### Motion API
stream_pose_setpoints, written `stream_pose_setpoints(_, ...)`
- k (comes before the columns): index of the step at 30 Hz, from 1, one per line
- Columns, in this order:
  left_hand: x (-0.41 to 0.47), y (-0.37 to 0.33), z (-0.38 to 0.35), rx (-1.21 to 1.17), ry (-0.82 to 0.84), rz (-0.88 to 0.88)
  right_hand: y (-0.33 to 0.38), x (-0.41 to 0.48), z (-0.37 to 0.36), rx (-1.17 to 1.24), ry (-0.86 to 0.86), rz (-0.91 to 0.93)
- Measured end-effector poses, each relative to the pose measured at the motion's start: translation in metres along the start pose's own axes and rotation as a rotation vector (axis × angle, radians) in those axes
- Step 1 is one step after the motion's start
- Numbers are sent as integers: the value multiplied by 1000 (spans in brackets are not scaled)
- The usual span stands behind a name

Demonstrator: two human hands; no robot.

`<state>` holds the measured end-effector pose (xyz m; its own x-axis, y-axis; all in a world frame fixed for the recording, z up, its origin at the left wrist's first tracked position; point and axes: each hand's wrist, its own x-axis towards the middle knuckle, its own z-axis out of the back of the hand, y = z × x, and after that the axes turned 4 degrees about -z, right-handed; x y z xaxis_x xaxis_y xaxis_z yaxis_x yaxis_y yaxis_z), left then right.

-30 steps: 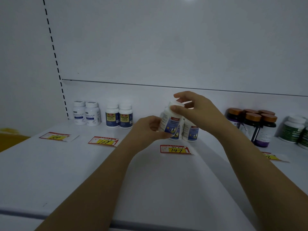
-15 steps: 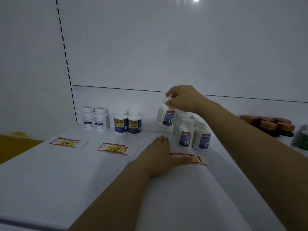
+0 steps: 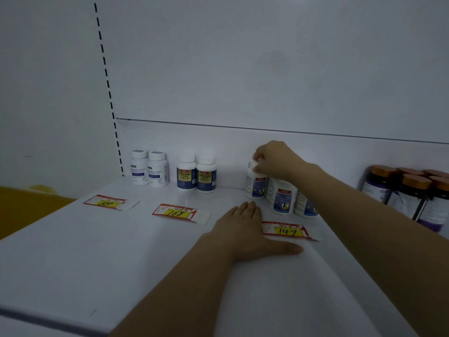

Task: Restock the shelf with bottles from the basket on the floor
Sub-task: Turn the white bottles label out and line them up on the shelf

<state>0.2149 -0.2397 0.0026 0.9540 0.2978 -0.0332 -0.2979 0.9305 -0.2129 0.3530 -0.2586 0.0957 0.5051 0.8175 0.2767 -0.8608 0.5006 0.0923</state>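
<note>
We see a white shelf [image 3: 97, 259] backed by a white panel wall [image 3: 243, 64], dimly lit. On it stand two blue-labelled white bottles [image 3: 150, 171] at far left, two yellow-labelled bottles [image 3: 196, 175] beside them, and at least four brown-capped dark jars [image 3: 403, 195] at right. Three price tags [image 3: 180, 212] lie flat in front. Our right hand [image 3: 273, 159] has its fingers [image 3: 257, 169] clamped on the cap of a white bottle [image 3: 255, 183], upright, touching two matching bottles [image 3: 283, 198]. Our left hand [image 3: 245, 229] rests flat, fingers spread.
</note>
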Motion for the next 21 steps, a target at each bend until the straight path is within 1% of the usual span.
stream_pose_setpoints(3, 0, 0, 0, 4, 18, 1, -6, 0, 9, 31, -24, -39)
stream_pose_setpoints(5, 0, -1, 0, 7, 22, 3, -12, 4, 17, 1, -29, -89)
stream_pose_setpoints(9, -1, -1, 1, 5, 31, 7, -18, 9, 11, -136, 107, -196)
stream_pose_setpoints(11, -1, -1, 1, 0, 30, 3, -19, 11, 1, -119, 93, -217)
stream_pose_setpoints(15, -2, -1, 2, -24, 17, 2, -23, 7, 3, 10, -72, -233)
stream_pose_setpoints(18, -4, -2, 3, -52, -9, 2, -22, -4, 31, 97, -246, -162)
stream_pose_setpoints(21, -5, -4, 8, -182, -103, 30, -16, -22, 67, 231, -405, -96)
